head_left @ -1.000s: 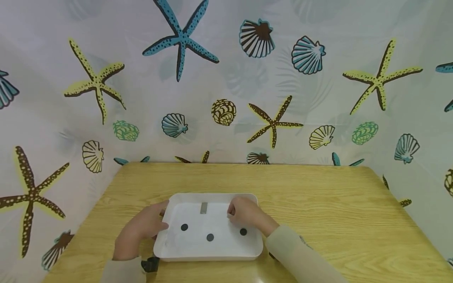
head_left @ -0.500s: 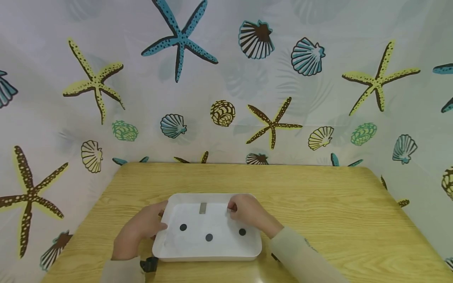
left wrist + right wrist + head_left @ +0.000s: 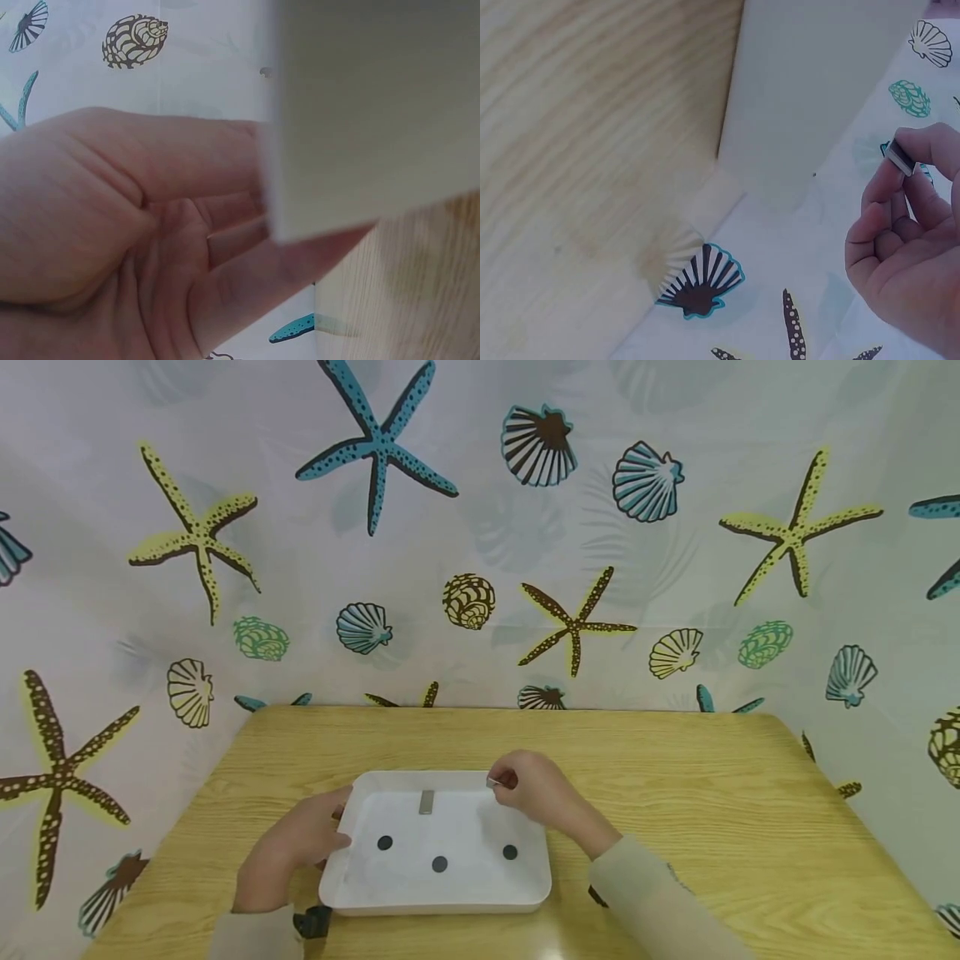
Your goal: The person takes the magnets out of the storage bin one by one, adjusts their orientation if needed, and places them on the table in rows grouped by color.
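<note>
A shallow white tray (image 3: 435,909) sits on the wooden table. At its left side my left hand (image 3: 292,842) grips the wall; in the left wrist view the thumb and fingers go around the pale tray edge (image 3: 360,127). Above the tray's back right corner, my right hand (image 3: 540,789) pinches a small flat grey rectangular piece (image 3: 900,157) between thumb and index finger. A similar grey rectangle (image 3: 427,802) lies inside the tray near the back wall. Three dark round discs, one at the left (image 3: 385,842), one at front centre (image 3: 439,864) and one at the right (image 3: 510,852), lie on the tray floor.
The wood-grain table (image 3: 675,827) extends to both sides and behind the tray. A white cloth backdrop (image 3: 480,535) printed with starfish and shells stands around its back and sides. A black strap piece (image 3: 312,922) shows at the left wrist.
My right hand has risen from over the tray floor towards the back right rim, with the grey piece pinched in it. My left hand stays at the tray's left side.
</note>
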Demonstrator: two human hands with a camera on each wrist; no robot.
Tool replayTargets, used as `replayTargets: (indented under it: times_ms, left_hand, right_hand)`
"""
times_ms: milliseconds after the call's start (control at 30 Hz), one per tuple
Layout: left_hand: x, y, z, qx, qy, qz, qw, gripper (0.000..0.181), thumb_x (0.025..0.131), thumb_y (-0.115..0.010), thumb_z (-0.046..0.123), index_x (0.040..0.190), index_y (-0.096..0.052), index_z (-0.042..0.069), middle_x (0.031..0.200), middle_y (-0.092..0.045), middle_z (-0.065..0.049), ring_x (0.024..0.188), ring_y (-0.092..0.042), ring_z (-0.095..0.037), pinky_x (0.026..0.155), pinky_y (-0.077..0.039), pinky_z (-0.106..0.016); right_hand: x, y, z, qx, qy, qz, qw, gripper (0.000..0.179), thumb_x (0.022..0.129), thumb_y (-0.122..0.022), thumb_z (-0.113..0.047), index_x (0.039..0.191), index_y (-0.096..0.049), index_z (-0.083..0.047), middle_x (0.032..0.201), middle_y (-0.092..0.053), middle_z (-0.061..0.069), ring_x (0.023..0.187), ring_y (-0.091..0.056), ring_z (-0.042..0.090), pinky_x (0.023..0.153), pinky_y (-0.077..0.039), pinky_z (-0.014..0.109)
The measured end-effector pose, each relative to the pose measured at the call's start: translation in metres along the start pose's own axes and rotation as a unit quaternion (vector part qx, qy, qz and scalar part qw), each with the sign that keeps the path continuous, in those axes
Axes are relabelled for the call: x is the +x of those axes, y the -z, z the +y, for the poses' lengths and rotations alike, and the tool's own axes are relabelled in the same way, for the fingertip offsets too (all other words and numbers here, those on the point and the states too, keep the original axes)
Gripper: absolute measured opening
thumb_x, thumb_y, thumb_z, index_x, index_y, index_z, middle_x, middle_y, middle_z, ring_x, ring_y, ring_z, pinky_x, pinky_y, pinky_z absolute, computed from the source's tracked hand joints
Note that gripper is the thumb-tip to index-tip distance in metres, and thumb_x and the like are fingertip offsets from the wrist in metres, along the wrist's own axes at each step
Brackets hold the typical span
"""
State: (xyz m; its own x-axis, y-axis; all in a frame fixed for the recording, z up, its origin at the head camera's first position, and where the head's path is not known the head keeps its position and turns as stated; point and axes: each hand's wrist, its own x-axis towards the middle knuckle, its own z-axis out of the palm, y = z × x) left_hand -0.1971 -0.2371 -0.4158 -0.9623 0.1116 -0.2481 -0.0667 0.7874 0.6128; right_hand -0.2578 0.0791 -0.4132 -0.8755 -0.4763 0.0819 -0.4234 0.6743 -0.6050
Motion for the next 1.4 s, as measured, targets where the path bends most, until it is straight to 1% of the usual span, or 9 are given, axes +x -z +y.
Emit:
replayTargets:
  times_ms: [267,467,567,700,800,933,1067,1167,1400]
  left_hand:
    - [0.001,-0.001,0.000,-0.004,0.005,-0.005,1.0000,0.072,0.092,-0.066,-0.009,0.157,-0.038,0.002,0.135,-0.058,-0.033,0.093,-0.070,-0.027,0.064,-0.063,-0.039]
    - [0.001,0.000,-0.002,-0.009,0.000,-0.009,0.9999,0.072,0.093,-0.065,-0.009,0.158,-0.036,0.001,0.135,-0.057,-0.034,0.092,-0.070,-0.026,0.063,-0.063,-0.038]
    - [0.002,0.000,-0.002,-0.006,-0.002,-0.010,0.9999,0.072,0.093,-0.065,-0.010,0.158,-0.036,0.000,0.135,-0.057,-0.034,0.092,-0.070,-0.027,0.063,-0.062,-0.038]
    - [0.003,0.000,-0.002,0.003,0.002,-0.013,0.9999,0.072,0.093,-0.065,-0.008,0.158,-0.034,-0.002,0.136,-0.056,-0.035,0.094,-0.070,-0.027,0.065,-0.063,-0.038]
    - [0.003,0.001,-0.002,0.007,0.003,-0.015,0.9999,0.072,0.094,-0.065,-0.008,0.158,-0.034,-0.002,0.137,-0.056,-0.035,0.095,-0.070,-0.028,0.066,-0.063,-0.039]
    - [0.002,0.001,-0.002,0.004,-0.005,-0.014,0.9999,0.071,0.093,-0.065,-0.009,0.157,-0.035,-0.002,0.136,-0.056,-0.036,0.096,-0.070,-0.030,0.065,-0.063,-0.038]
    - [0.003,0.002,-0.002,0.005,-0.009,-0.014,0.9999,0.070,0.093,-0.065,-0.009,0.156,-0.036,-0.002,0.136,-0.056,-0.035,0.096,-0.070,-0.030,0.064,-0.063,-0.038]
    - [0.003,0.002,-0.002,0.006,-0.007,-0.014,0.9999,0.070,0.093,-0.065,-0.009,0.156,-0.036,-0.002,0.136,-0.056,-0.035,0.096,-0.070,-0.030,0.063,-0.063,-0.038]
    - [0.002,0.001,0.000,0.006,-0.007,-0.011,0.9999,0.069,0.093,-0.065,-0.010,0.156,-0.038,-0.001,0.135,-0.057,-0.035,0.095,-0.070,-0.029,0.064,-0.063,-0.038]
  right_hand:
    - [-0.006,0.015,0.006,0.002,0.008,0.021,0.9998,0.010,0.095,-0.070,-0.006,0.102,-0.077,-0.007,0.095,-0.071,0.002,0.083,-0.060,0.012,0.073,-0.054,0.024]
    - [-0.011,0.026,0.013,-0.002,-0.004,0.021,0.9998,0.008,0.095,-0.071,-0.007,0.100,-0.077,-0.007,0.093,-0.071,0.001,0.082,-0.059,0.011,0.073,-0.054,0.024]
    - [-0.016,0.032,0.019,-0.007,-0.008,0.024,0.9997,0.007,0.095,-0.071,-0.007,0.099,-0.077,-0.007,0.092,-0.070,0.001,0.081,-0.059,0.011,0.073,-0.054,0.023]
    - [-0.021,0.040,0.029,-0.019,0.000,0.029,0.9994,0.006,0.095,-0.071,-0.007,0.098,-0.077,-0.007,0.092,-0.071,0.001,0.081,-0.059,0.010,0.073,-0.053,0.023]
    - [-0.025,0.046,0.038,-0.030,0.001,0.029,0.9991,0.006,0.095,-0.071,-0.008,0.098,-0.077,-0.007,0.093,-0.071,0.002,0.081,-0.060,0.010,0.074,-0.053,0.023]
    - [-0.030,0.056,0.051,-0.045,-0.005,0.026,0.9986,0.007,0.095,-0.071,-0.009,0.099,-0.077,-0.007,0.094,-0.072,0.001,0.082,-0.061,0.010,0.074,-0.054,0.025]
    - [-0.033,0.065,0.061,-0.050,-0.013,0.019,0.9985,0.008,0.096,-0.071,-0.010,0.100,-0.077,-0.005,0.094,-0.072,0.002,0.082,-0.061,0.011,0.074,-0.054,0.027]
    - [-0.035,0.069,0.066,-0.047,-0.022,0.016,0.9985,0.007,0.095,-0.072,-0.010,0.099,-0.076,-0.006,0.094,-0.072,0.002,0.083,-0.061,0.011,0.075,-0.054,0.027]
    - [-0.038,0.073,0.077,-0.054,-0.022,0.009,0.9983,0.005,0.095,-0.072,-0.009,0.098,-0.076,-0.007,0.093,-0.072,0.002,0.082,-0.062,0.010,0.074,-0.055,0.026]
